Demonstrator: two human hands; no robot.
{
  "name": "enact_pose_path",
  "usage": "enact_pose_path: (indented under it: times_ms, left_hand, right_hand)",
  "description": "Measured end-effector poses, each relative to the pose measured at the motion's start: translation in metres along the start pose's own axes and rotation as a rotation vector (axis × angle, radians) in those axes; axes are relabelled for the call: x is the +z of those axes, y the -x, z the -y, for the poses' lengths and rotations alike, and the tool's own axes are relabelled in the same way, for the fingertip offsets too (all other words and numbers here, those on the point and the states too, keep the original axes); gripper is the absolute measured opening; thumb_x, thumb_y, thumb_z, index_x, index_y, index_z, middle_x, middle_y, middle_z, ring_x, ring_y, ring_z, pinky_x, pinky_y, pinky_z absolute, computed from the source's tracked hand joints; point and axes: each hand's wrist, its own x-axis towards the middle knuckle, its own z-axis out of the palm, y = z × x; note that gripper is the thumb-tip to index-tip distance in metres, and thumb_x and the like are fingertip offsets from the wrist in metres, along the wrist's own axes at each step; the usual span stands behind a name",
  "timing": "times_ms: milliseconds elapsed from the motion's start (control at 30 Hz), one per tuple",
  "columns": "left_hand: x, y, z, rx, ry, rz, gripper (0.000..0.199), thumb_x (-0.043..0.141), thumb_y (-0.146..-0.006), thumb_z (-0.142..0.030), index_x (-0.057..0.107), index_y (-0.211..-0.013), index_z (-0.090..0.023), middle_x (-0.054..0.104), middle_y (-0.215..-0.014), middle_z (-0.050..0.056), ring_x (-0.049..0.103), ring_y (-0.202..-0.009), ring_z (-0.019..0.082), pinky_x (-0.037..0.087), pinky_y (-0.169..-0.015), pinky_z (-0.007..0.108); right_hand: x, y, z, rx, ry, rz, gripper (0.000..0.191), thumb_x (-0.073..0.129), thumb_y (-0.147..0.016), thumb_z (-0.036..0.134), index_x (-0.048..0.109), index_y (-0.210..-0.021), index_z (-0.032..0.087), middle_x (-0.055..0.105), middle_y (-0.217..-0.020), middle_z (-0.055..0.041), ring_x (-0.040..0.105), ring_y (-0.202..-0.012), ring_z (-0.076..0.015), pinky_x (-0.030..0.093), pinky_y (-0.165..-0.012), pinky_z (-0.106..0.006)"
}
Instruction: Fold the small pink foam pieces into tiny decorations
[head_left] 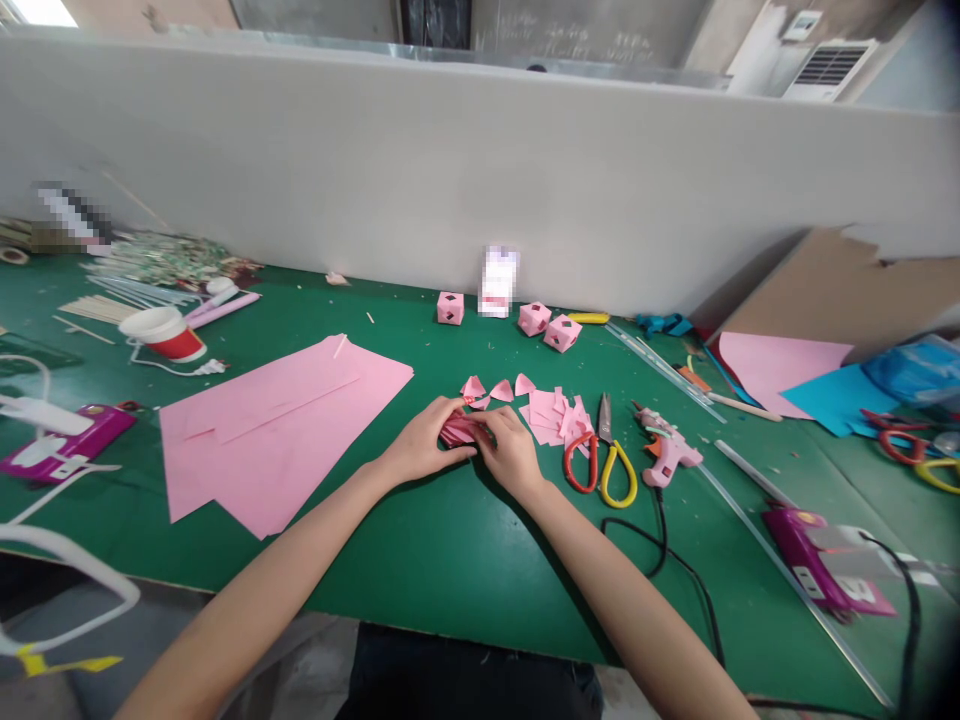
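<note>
Left hand [426, 440] and right hand [511, 450] curled nearly closed, fingertips pinching folded pink paper [459, 432] between them, over green table [450, 550]. Paper cup [166, 335] far left, contents hidden. Pink cubes [535, 320] with cut holes near partition [360, 180].

Hand-held pink paper [456, 433] and pink paper sheets [292, 430] look matt against a smooth, faintly glossy green table [450, 570]. Between its front and back edges lie metal-bladed scissors [605, 422] with plastic-looking handles and a plastic glue gun [670, 456]; rough-torn, matt cardboard [802, 300] leans along the back edge.
</note>
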Motion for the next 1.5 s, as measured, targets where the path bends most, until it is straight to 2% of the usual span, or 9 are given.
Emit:
enact_pose_path:
  times_ms: [200,367,633,733,1000,1100,1200,1333,1500]
  left_hand:
    - [0.0,0.0,0.002,0.0,-0.002,-0.025,0.057,0.068,-0.084,-0.041,0.045,-0.134,-0.025,0.058,-0.121,0.008,0.059,-0.111,0.026,0.05,-0.095,0.04]
    - [0.0,-0.001,0.002,0.007,0.024,-0.033,0.06,0.069,-0.083,-0.045,0.045,-0.134,-0.026,0.058,-0.118,0.007,0.06,-0.109,0.025,0.051,-0.093,0.04]
    - [-0.001,0.0,0.0,0.005,0.011,-0.022,0.059,0.068,-0.084,-0.042,0.045,-0.135,-0.025,0.058,-0.12,0.008,0.062,-0.107,0.024,0.052,-0.093,0.04]
    - [-0.002,0.0,-0.002,0.017,0.03,-0.01,0.05,0.065,-0.086,-0.037,0.048,-0.131,-0.026,0.059,-0.116,0.007,0.064,-0.102,0.022,0.054,-0.09,0.038]
    - [0.001,-0.002,0.004,0.039,-0.114,-0.015,0.045,0.063,-0.086,-0.029,0.054,-0.129,-0.025,0.064,-0.123,0.009,0.061,-0.112,0.027,0.05,-0.095,0.043]
    - [0.001,-0.003,0.008,0.04,-0.21,-0.022,0.043,0.056,-0.087,-0.017,0.055,-0.129,-0.025,0.07,-0.108,0.007,0.065,-0.1,0.025,0.051,-0.088,0.042]
    - [-0.006,-0.004,0.014,0.054,-0.299,-0.084,0.038,0.049,-0.09,-0.014,0.056,-0.127,-0.022,0.072,-0.102,0.007,0.065,-0.096,0.025,0.051,-0.086,0.043]
    - [-0.018,-0.005,0.027,-0.012,-0.41,-0.182,0.047,0.048,-0.087,-0.008,0.05,-0.132,-0.017,0.072,-0.094,0.008,0.067,-0.089,0.025,0.051,-0.085,0.044]
    - [-0.021,-0.005,0.032,-0.038,-0.315,-0.225,0.056,0.061,-0.08,-0.017,0.046,-0.134,-0.018,0.068,-0.108,0.01,0.065,-0.101,0.027,0.051,-0.09,0.044]
  right_hand:
    - [0.0,0.001,0.003,-0.009,-0.027,-0.001,0.018,0.056,-0.092,0.016,0.069,-0.102,0.024,0.07,-0.094,-0.0064,0.065,-0.093,-0.0204,0.055,-0.077,-0.031]
    - [-0.003,-0.001,0.005,-0.049,-0.051,0.009,0.022,0.053,-0.09,0.011,0.067,-0.1,0.025,0.071,-0.102,-0.0061,0.062,-0.101,-0.0225,0.054,-0.085,-0.036]
    - [-0.007,-0.005,0.006,0.174,-0.196,-0.207,0.006,0.053,-0.089,0.022,0.059,-0.091,0.021,0.067,-0.088,-0.0049,0.063,-0.081,-0.0189,0.053,-0.073,-0.033]
    - [-0.008,-0.007,0.004,0.266,-0.254,-0.269,0.006,0.054,-0.089,0.025,0.058,-0.09,0.021,0.068,-0.088,-0.0043,0.064,-0.078,-0.0178,0.052,-0.068,-0.031]
    - [-0.005,-0.007,-0.001,0.29,-0.307,-0.297,0.009,0.054,-0.088,0.029,0.056,-0.091,0.021,0.067,-0.087,-0.0047,0.064,-0.077,-0.0179,0.052,-0.065,-0.03]
    - [-0.004,-0.007,0.0,0.297,-0.304,-0.29,0.008,0.053,-0.088,0.028,0.054,-0.091,0.021,0.067,-0.087,-0.0046,0.064,-0.075,-0.0174,0.051,-0.063,-0.029]
    - [-0.004,-0.006,0.0,0.296,-0.308,-0.279,0.007,0.054,-0.087,0.027,0.054,-0.09,0.021,0.066,-0.084,-0.0036,0.064,-0.073,-0.017,0.05,-0.062,-0.029]
    - [-0.002,-0.006,-0.002,0.297,-0.32,-0.252,0.005,0.055,-0.085,0.025,0.055,-0.088,0.022,0.067,-0.082,-0.0023,0.063,-0.07,-0.0163,0.05,-0.061,-0.029]
    - [-0.002,-0.006,-0.004,0.278,-0.304,-0.245,0.006,0.056,-0.084,0.023,0.056,-0.09,0.022,0.066,-0.086,-0.0032,0.063,-0.075,-0.0171,0.052,-0.063,-0.029]
